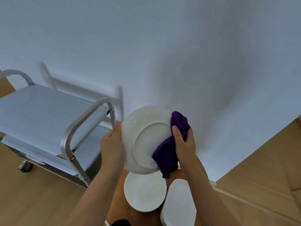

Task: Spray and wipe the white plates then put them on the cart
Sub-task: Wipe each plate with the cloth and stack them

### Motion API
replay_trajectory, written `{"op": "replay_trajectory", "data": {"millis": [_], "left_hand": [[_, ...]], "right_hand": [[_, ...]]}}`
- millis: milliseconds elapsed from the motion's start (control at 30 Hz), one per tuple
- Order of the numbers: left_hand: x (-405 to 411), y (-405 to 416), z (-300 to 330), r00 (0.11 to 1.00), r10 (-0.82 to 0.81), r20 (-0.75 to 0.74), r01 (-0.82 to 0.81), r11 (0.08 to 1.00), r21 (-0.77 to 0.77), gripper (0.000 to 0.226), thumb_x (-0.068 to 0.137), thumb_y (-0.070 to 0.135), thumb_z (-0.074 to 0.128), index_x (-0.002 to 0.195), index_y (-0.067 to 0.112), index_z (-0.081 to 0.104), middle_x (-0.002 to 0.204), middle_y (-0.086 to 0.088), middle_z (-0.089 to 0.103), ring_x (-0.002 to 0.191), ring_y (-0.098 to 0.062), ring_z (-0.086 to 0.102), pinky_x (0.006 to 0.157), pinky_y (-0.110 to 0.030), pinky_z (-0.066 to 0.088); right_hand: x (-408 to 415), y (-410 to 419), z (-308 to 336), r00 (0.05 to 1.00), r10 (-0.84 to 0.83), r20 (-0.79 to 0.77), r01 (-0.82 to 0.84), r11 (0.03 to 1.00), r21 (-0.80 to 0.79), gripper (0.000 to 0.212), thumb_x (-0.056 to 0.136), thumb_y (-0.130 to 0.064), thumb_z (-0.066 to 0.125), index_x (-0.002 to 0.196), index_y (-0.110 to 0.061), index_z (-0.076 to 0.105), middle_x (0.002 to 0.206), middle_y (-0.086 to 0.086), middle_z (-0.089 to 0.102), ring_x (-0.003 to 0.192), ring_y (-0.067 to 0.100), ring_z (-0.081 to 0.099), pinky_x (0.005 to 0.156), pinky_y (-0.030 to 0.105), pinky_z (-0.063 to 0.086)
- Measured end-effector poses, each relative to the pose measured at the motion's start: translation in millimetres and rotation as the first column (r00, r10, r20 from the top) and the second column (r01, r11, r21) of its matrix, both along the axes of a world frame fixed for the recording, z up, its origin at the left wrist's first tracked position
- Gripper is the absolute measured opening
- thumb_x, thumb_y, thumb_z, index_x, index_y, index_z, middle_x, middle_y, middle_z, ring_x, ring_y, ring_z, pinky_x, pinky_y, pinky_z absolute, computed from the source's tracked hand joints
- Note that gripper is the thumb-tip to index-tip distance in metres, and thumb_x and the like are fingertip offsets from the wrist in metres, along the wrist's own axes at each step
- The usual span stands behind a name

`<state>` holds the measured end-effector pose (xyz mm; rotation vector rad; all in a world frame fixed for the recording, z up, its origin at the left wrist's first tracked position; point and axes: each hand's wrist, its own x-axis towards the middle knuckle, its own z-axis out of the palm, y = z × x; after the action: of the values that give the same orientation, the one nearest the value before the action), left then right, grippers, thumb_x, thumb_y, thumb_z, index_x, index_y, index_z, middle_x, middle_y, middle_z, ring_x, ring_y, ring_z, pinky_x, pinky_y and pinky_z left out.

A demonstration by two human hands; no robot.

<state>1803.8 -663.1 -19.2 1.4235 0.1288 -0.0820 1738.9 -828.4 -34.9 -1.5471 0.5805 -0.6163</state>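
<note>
Gripping plate left, cloth right | white wall | wood floor | cart

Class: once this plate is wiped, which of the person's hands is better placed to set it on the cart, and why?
Probably the left hand. It already grips the plate at its cart-side rim, and the cart stands on that side. The right hand holds the purple cloth.

I can read no words, labels, brand marks or numbers anywhere: none on the underside of the plate I hold, none on the cloth against it, none on the cart to its left.
</note>
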Motion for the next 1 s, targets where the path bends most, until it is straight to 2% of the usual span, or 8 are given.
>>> {"op": "replay_trajectory", "data": {"millis": [233,333,400,467,567,767,900,1000], "left_hand": [[-2,-22,4,0.961,-0.022,-0.274,-0.048,0.968,-0.245,0.033,0.096,0.051,0.044,0.087,0.025,0.063,0.054,0.014,0.065,0.048,0.0,0.062,0.04,-0.016,0.044],[1,-9,0,0.964,-0.225,-0.138,0.213,0.972,-0.1,0.042,0.089,0.062,0.044,0.089,0.03,0.072,0.082,0.002,0.073,0.077,-0.013,0.069,0.053,-0.026,0.051],[8,13,5,0.829,-0.555,-0.074,0.554,0.832,-0.026,0.056,0.075,0.073,0.047,0.093,0.028,0.075,0.096,-0.016,0.072,0.084,-0.028,0.067,0.063,-0.035,0.056],[18,25,11,0.699,-0.705,-0.12,0.694,0.709,-0.125,0.07,0.071,0.074,0.043,0.103,0.02,0.074,0.089,-0.018,0.07,0.079,-0.029,0.066,0.066,-0.034,0.054],[29,24,16,0.693,-0.671,-0.265,0.581,0.737,-0.345,0.05,0.075,0.053,0.053,0.085,0.01,0.076,0.071,-0.01,0.071,0.06,-0.022,0.07,0.05,-0.028,0.055],[28,22,21,0.736,-0.634,-0.238,0.536,0.76,-0.366,0.029,0.074,0.029,0.059,0.075,0.008,0.079,0.077,-0.013,0.073,0.063,-0.025,0.071,0.05,-0.032,0.056],[26,12,20,0.87,-0.452,-0.196,0.327,0.827,-0.457,0.023,0.092,0.026,0.053,0.091,0.01,0.069,0.076,-0.008,0.073,0.065,-0.021,0.071,0.054,-0.031,0.057],[17,-4,18,0.932,-0.309,-0.19,0.198,0.873,-0.446,0.031,0.095,0.033,0.051,0.114,0.011,0.062,0.103,-0.011,0.072,0.093,-0.027,0.068,0.08,-0.043,0.055]], "right_hand": [[-11,20,-14,0.994,-0.111,0.011,0.107,0.977,0.184,0.044,0.079,-0.036,0.071,0.107,-0.051,0.04,0.117,-0.008,0.058,0.105,0.015,0.058,0.092,0.039,0.05],[-16,-1,-8,0.999,-0.045,0.006,0.041,0.947,0.32,0.049,0.071,-0.035,0.077,0.113,-0.04,0.051,0.113,-0.001,0.064,0.1,0.023,0.064,0.083,0.043,0.055],[-22,-24,-2,0.996,0.066,0.065,-0.085,0.931,0.355,0.054,0.063,-0.032,0.081,0.112,-0.028,0.059,0.105,0.004,0.069,0.092,0.026,0.068,0.074,0.042,0.057],[-26,-36,3,0.968,0.242,0.064,-0.251,0.928,0.277,0.046,0.062,-0.028,0.084,0.104,-0.029,0.064,0.093,0.001,0.072,0.081,0.021,0.071,0.062,0.031,0.057],[-25,-33,5,0.915,0.402,-0.044,-0.393,0.909,0.14,0.042,0.061,-0.034,0.084,0.099,-0.038,0.065,0.092,-0.004,0.072,0.081,0.018,0.07,0.063,0.026,0.055],[-18,-18,1,0.95,0.297,-0.092,-0.286,0.951,0.116,0.035,0.077,-0.039,0.072,0.109,-0.031,0.061,0.097,-0.002,0.07,0.091,0.023,0.067,0.08,0.041,0.056],[-22,0,-6,0.983,0.161,-0.085,-0.141,0.968,0.207,0.043,0.075,-0.064,0.057,0.108,-0.037,0.059,0.098,-0.006,0.07,0.09,0.016,0.067,0.081,0.037,0.054],[-18,32,-15,0.997,0.056,-0.048,-0.047,0.982,0.181,0.015,0.087,-0.055,0.05,0.097,-0.045,0.053,0.096,-0.014,0.064,0.092,0.01,0.063,0.084,0.033,0.049]]}}
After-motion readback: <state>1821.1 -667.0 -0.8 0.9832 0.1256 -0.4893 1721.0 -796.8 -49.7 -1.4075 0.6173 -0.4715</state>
